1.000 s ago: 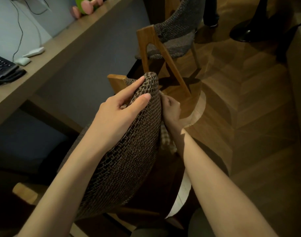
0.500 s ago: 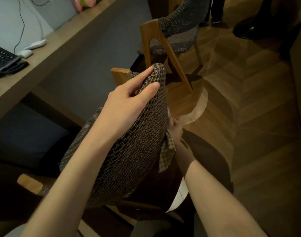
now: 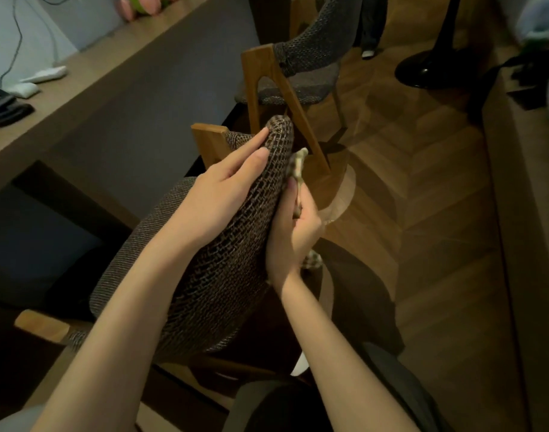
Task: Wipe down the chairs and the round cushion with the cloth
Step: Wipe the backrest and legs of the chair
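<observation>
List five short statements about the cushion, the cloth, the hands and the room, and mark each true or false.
1. The left hand lies on the round cushion with its fingers straight. True.
2. The cloth is in the left hand. False: the right hand grips it against the cushion's other face.
3. The round cushion lies flat on the floor. False: it is held up on edge between the two hands.
4. A second chair stands beyond the near chair. True.
5. The floor is carpeted. False: it is wood laid in a herringbone pattern.
</observation>
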